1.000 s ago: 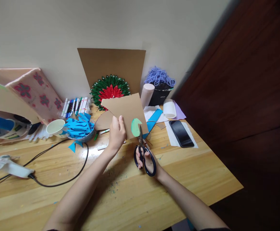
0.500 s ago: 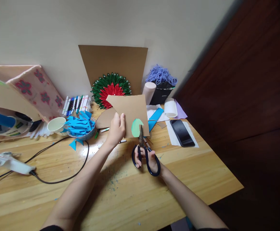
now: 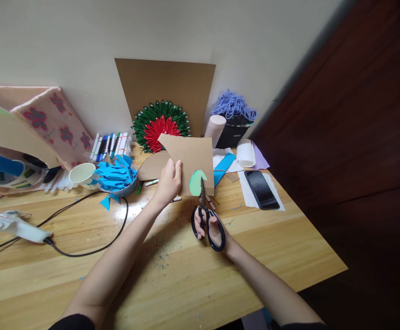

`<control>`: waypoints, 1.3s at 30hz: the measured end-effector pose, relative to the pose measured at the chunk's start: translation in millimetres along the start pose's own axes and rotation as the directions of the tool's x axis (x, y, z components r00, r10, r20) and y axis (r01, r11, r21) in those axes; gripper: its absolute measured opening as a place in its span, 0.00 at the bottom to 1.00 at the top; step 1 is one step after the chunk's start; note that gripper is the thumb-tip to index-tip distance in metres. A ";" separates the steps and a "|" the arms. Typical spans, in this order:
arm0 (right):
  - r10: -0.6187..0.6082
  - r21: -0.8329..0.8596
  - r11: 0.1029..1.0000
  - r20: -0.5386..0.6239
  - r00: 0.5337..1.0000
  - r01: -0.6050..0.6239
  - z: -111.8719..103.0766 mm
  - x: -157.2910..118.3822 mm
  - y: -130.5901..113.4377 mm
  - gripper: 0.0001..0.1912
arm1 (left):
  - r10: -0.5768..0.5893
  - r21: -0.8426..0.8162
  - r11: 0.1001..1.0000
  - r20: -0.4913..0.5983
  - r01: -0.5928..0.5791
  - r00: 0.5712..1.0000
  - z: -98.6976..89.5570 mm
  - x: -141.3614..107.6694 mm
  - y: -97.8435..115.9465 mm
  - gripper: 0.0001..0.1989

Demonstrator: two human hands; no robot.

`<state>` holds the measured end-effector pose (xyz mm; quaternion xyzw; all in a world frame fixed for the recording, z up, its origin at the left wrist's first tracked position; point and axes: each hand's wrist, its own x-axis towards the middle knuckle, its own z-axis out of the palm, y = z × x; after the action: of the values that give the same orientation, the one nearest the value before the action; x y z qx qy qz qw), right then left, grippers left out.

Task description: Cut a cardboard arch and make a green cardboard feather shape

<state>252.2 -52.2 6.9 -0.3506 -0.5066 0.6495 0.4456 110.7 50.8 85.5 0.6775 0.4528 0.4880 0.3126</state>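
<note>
My left hand [image 3: 171, 179] grips a brown cardboard piece [image 3: 194, 153] by its left side, holding it above the table. A light green oval [image 3: 196, 183] shows near the lower edge of that piece. My right hand [image 3: 210, 228] has its fingers in the dark handles of the scissors [image 3: 203, 192]. The blades point up and lie against the cardboard at the green oval. Behind the piece, a green and red round decoration [image 3: 161, 121] stands against a large brown board [image 3: 165, 82].
At the left are a white glue gun [image 3: 17, 228] with a black cord, a cup [image 3: 82, 173], a bowl of blue pieces [image 3: 117, 176] and markers [image 3: 110, 145]. A phone [image 3: 262, 189], paper roll [image 3: 245, 153] and purple yarn [image 3: 233, 105] are at the right.
The scissor handles have drawn closer together. The view has shifted slightly, while my left hand keeps its hold on the cardboard.
</note>
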 end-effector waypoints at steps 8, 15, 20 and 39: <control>-0.054 -0.056 0.997 -0.081 0.995 0.050 2.0 -0.8 1.1 0.33 | -0.019 -0.115 0.993 -0.084 0.009 0.996 9.7 -6.2 3.4 0.15; -0.026 -0.091 0.996 -0.111 0.993 0.016 1.7 -1.1 -3.7 0.32 | -0.039 -0.123 0.992 -0.118 0.024 0.992 11.2 -7.7 2.8 0.15; -0.019 -0.125 0.992 -0.142 0.990 0.001 2.9 -0.8 -7.9 0.32 | -0.044 -0.142 0.990 -0.140 0.024 0.989 11.2 -7.9 1.7 0.14; -0.042 -0.021 0.999 -0.098 0.994 0.040 -4.3 -0.5 -0.6 0.34 | -0.054 -0.109 0.993 -0.112 0.042 0.992 14.0 -13.7 10.0 0.13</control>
<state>256.5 -51.1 6.5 -0.3759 -0.4973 0.6174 0.4799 125.5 34.6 84.4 0.6196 0.4595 0.5419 0.3337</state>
